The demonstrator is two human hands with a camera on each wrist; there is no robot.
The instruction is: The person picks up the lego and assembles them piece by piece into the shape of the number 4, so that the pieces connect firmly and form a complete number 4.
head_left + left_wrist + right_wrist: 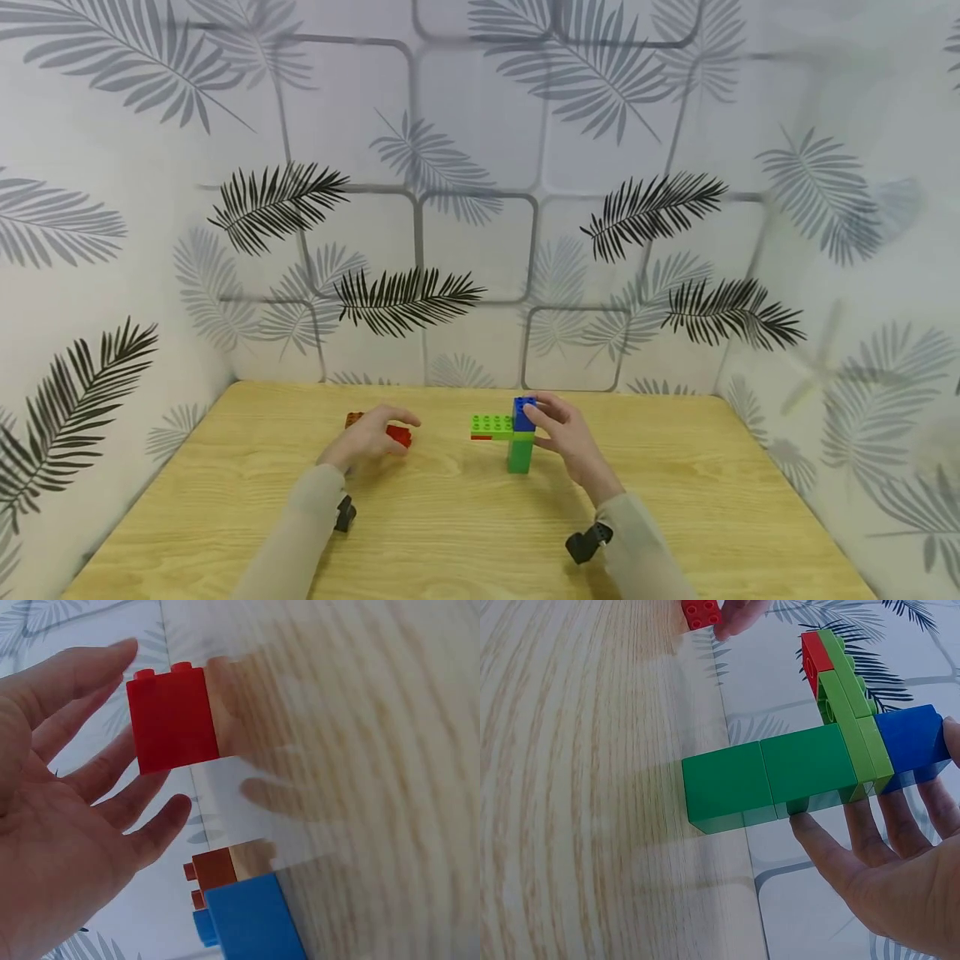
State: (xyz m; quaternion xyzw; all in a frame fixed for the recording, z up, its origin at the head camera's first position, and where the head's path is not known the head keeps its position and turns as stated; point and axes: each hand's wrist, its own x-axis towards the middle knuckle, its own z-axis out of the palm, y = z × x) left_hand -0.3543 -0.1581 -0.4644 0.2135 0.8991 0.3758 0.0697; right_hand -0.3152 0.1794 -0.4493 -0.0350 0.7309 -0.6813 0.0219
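Note:
My left hand (369,435) reaches around a red toy brick (172,720) lying on its side on the table. Its fingers are spread and do not visibly grip the brick. My right hand (567,433) holds an upright brick structure, thumb and fingers at the blue brick (522,417) on top. One fingertip touches the green bricks (769,776), stacked as the base. Between blue and green, a lime-green brick piece (491,423) juts out to the left, with a small red brick (816,661) beneath its far end.
A brown brick (214,871) and another blue brick (255,919) stand beside my left hand; in the head view that hand partly hides them. The wooden table (450,533) ends at a leaf-patterned backdrop (472,250). A dark wrist camera (588,542) sits on the right sleeve.

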